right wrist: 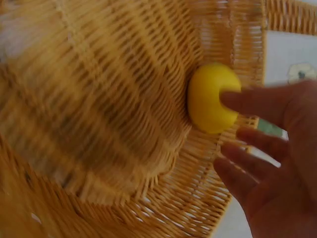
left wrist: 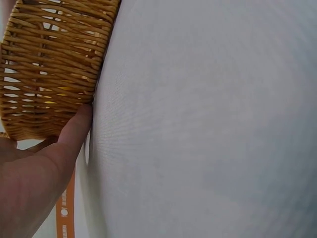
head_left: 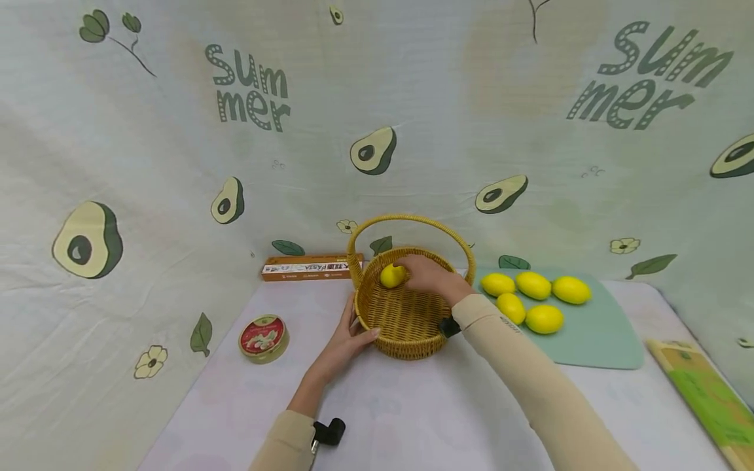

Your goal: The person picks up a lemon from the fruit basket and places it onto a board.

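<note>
A round wicker basket (head_left: pixel 406 332) with a tall arched handle stands on the table. My left hand (head_left: pixel 344 343) holds its near left side, thumb on the front wall and fingers along the outside; the left wrist view shows a finger (left wrist: pixel 77 129) low against the weave. Inside the basket, a lemon (right wrist: pixel 210 96) lies against the far left wall. My right hand (right wrist: pixel 277 153) reaches in over the right rim. Its thumb overlaps the lemon, while the other visible fingers (right wrist: pixel 242 158) are extended and spread beside it. Part of the right hand's grip area is hidden in the head view.
Several lemons (head_left: pixel 544 319) lie on a pale green board (head_left: pixel 607 333) right of the basket. A pasta box (head_left: pixel 312 267) sits behind left, a round red-lidded tin (head_left: pixel 264 338) at left. A green-and-tan package (head_left: pixel 703 392) lies at the right edge. Printed cloth (head_left: pixel 412 85) hangs behind.
</note>
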{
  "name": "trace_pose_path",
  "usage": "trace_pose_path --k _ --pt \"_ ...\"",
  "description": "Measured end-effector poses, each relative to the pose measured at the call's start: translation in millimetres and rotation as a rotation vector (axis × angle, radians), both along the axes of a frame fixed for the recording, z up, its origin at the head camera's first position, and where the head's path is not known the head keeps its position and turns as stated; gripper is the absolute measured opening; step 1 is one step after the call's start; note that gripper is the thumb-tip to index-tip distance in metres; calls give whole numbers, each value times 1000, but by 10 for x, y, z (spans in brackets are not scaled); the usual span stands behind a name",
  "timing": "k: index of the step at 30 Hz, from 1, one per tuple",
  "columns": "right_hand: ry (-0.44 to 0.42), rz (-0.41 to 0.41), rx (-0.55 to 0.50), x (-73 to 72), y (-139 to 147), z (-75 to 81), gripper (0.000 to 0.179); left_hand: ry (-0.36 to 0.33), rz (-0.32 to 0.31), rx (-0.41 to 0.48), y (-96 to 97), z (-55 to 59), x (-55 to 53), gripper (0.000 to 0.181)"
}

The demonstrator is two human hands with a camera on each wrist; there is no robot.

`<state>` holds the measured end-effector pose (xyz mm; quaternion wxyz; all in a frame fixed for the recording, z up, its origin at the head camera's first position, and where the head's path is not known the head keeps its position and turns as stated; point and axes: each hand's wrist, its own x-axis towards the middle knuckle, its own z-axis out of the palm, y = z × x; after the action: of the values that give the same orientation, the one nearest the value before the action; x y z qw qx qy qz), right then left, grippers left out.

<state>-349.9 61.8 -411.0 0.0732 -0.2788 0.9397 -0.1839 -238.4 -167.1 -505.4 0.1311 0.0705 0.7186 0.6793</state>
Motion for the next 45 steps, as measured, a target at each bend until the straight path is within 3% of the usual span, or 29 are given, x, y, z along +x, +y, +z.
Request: trace_pose_path --k 7,11,15,26,40,45 --pt "-116 37 92 -100 -76 91 69 11 3 0 3 22 -5 100" --pt "-88 58 130 -107 -132 99 65 20 -5 -2 10 8 -13 101" --pt "-55 131 127 -76 -215 33 57 32 -4 -16 -8 2 0 100" --pt "-136 181 194 155 -244 38 42 6 -9 -28 -2 10 30 98" --pt "-235 182 212 466 4 85 47 0 6 1 18 -9 36 102" --pt "-212 202 187 560 119 74 47 -5 4 10 -5 1 23 103"
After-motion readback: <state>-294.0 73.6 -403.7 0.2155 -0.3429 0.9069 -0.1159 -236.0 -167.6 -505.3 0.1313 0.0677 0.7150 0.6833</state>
